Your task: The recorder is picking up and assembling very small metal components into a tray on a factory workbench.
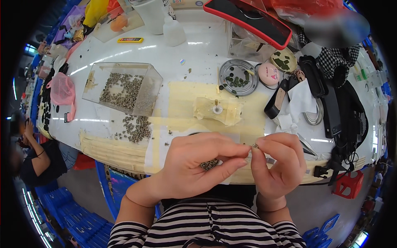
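Observation:
In front of my chest, at the table's near edge, both hands meet. My right hand pinches a tiny metallic piece between thumb and forefinger. My left hand is closed, with its forefinger tip right beside that piece; what its fingers hold, if anything, is too small to make out. Under my left hand a pile of small metallic pieces partly shows. Beyond the hands, a small upright pin on a white round base stands on a tape-covered block.
A clear box of small metal pieces lies left, with a loose heap before it. A round metal dish holds dark green pieces. A red-cased phone juts over the back. Tweezers, straps and cables lie right.

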Action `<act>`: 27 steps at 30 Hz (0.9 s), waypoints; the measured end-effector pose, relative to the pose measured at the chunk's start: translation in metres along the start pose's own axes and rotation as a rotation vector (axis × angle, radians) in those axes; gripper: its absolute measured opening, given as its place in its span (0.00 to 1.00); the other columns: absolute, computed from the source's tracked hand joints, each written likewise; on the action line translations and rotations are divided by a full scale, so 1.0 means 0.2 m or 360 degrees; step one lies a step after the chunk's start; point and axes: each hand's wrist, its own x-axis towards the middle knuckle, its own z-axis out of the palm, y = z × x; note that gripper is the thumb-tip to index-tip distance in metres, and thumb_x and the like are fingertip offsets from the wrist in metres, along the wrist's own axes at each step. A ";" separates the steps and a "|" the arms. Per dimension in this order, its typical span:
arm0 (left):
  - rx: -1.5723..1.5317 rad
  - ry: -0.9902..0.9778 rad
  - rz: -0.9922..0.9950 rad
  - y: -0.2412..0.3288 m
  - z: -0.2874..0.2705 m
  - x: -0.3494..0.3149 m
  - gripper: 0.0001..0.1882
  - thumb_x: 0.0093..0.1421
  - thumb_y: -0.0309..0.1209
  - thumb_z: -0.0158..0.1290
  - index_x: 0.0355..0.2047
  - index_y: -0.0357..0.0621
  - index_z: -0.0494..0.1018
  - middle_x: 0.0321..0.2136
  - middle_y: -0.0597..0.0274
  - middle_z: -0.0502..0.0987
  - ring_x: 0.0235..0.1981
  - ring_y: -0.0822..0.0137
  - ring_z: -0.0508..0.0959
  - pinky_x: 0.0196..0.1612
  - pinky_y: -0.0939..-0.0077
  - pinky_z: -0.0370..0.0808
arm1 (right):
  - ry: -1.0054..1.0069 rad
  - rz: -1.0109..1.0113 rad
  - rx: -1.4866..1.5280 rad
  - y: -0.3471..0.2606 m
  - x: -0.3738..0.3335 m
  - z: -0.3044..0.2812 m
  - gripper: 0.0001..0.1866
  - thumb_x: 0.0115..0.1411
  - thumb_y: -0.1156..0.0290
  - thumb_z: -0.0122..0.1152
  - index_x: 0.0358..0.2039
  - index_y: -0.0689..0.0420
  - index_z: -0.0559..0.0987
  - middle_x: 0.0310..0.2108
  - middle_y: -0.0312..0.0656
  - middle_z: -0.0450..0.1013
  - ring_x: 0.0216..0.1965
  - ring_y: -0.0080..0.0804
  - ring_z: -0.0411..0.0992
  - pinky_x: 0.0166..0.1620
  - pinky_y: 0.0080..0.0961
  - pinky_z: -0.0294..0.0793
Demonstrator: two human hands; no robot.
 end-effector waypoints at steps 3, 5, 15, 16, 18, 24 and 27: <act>-0.0128 0.0105 -0.0104 -0.06 -0.01 -0.01 0.09 0.58 0.17 0.59 0.40 0.32 0.80 0.31 0.53 0.82 0.30 0.69 0.81 0.33 0.79 0.77 | -0.0066 -0.0081 0.0001 0.03 0.00 0.04 0.16 0.42 0.83 0.72 0.35 0.58 0.83 0.29 0.41 0.75 0.25 0.31 0.74 0.26 0.22 0.72; -0.0257 0.0214 -0.0179 -0.10 0.01 -0.02 0.09 0.59 0.18 0.59 0.41 0.33 0.80 0.32 0.54 0.82 0.30 0.72 0.81 0.32 0.82 0.78 | -0.0128 -0.0112 0.0016 0.04 0.00 0.06 0.17 0.42 0.83 0.72 0.36 0.58 0.84 0.29 0.41 0.75 0.25 0.31 0.74 0.26 0.22 0.72; -0.0239 0.0161 -0.0136 -0.13 -0.01 -0.04 0.09 0.58 0.17 0.58 0.40 0.32 0.80 0.31 0.55 0.81 0.30 0.73 0.82 0.33 0.84 0.77 | -0.0124 -0.0031 0.0063 0.03 0.00 0.08 0.15 0.45 0.84 0.71 0.35 0.61 0.83 0.29 0.42 0.77 0.26 0.33 0.76 0.27 0.23 0.75; -0.0262 0.0150 -0.0149 -0.14 -0.01 -0.04 0.08 0.58 0.17 0.58 0.40 0.32 0.80 0.31 0.56 0.81 0.30 0.73 0.82 0.33 0.84 0.77 | -0.0105 -0.0029 0.0075 0.03 0.00 0.08 0.14 0.45 0.84 0.71 0.35 0.61 0.83 0.29 0.42 0.77 0.26 0.33 0.76 0.27 0.23 0.75; -0.0397 0.0159 -0.0198 -0.14 -0.01 -0.04 0.08 0.59 0.18 0.58 0.39 0.31 0.79 0.32 0.56 0.81 0.31 0.74 0.82 0.33 0.84 0.76 | -0.0067 -0.0023 0.0101 0.03 -0.01 0.09 0.14 0.47 0.85 0.70 0.36 0.61 0.83 0.30 0.43 0.77 0.27 0.33 0.76 0.27 0.23 0.76; -0.0701 0.0199 -0.0476 -0.13 0.00 -0.06 0.07 0.62 0.19 0.57 0.40 0.29 0.78 0.34 0.58 0.81 0.33 0.76 0.81 0.32 0.86 0.76 | -0.0127 -0.0090 0.0079 0.04 -0.01 0.09 0.14 0.48 0.86 0.69 0.38 0.63 0.83 0.31 0.44 0.78 0.28 0.33 0.78 0.29 0.23 0.77; -0.0740 0.0214 -0.0533 -0.12 0.00 -0.06 0.07 0.62 0.20 0.57 0.40 0.29 0.77 0.33 0.58 0.81 0.33 0.76 0.81 0.33 0.86 0.76 | -0.0144 -0.0080 0.0071 0.04 -0.01 0.10 0.15 0.48 0.86 0.69 0.38 0.63 0.83 0.31 0.44 0.78 0.28 0.33 0.78 0.29 0.23 0.78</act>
